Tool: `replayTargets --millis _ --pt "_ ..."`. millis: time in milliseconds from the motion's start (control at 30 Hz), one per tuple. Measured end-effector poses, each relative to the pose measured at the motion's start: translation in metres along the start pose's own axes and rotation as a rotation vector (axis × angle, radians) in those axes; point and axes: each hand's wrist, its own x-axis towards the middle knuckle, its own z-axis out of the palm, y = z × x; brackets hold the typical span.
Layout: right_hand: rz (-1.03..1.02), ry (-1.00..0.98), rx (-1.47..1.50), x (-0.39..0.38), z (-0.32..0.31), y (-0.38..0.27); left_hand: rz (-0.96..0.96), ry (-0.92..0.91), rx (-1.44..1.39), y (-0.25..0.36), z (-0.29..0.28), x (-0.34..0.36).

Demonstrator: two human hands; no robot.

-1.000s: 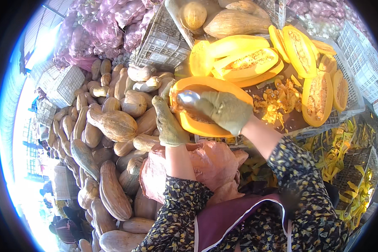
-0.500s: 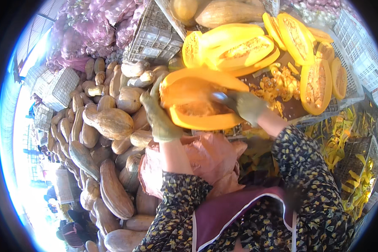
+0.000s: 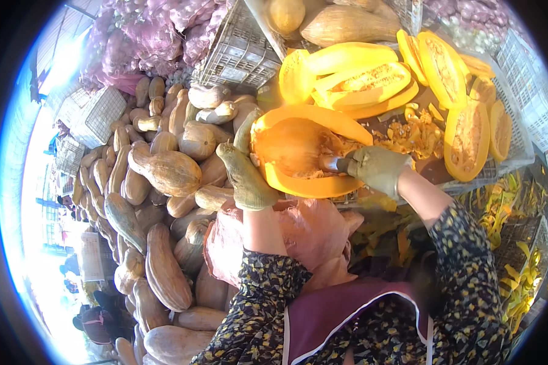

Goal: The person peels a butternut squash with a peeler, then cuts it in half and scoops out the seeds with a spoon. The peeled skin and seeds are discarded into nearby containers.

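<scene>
A hollowed orange pumpkin half (image 3: 289,143) lies in front of me, its cut side up and its rim curling inward. My left hand (image 3: 248,176), gloved, closes around its left end, with fingers behind and thumb at the near side. In my gloved right hand (image 3: 379,170) is a spoon-like scraper (image 3: 331,163) with a dark grip. Its metal end rests inside the cavity, near the stringy flesh at the right; its tip's exact shape is hard to see. Scraped pulp and seeds (image 3: 415,134) lie on the board just beyond my right hand.
Several cut pumpkin halves (image 3: 371,82) stand and lie at the back and right. Whole pumpkins (image 3: 164,170) are heaped on the left. Plastic crates (image 3: 240,52) stand behind, pink net sacks (image 3: 146,42) at far left. Peelings (image 3: 520,274) fill a crate at right.
My right hand has drawn the scraper back slightly rightward, and it is no longer blurred. The whole view has shifted a little, so things sit lower and farther right.
</scene>
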Motion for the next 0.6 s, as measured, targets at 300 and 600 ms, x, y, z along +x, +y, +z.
replayTargets --millis 300,600 --pt "-0.008 -0.228 0.216 -0.008 0.009 -0.002 -0.092 -0.026 0.007 0.007 -0.007 -0.02" --pt "-0.108 0.048 1.405 0.012 0.006 -0.032 -0.011 -0.131 0.042 0.009 -0.023 -0.022"
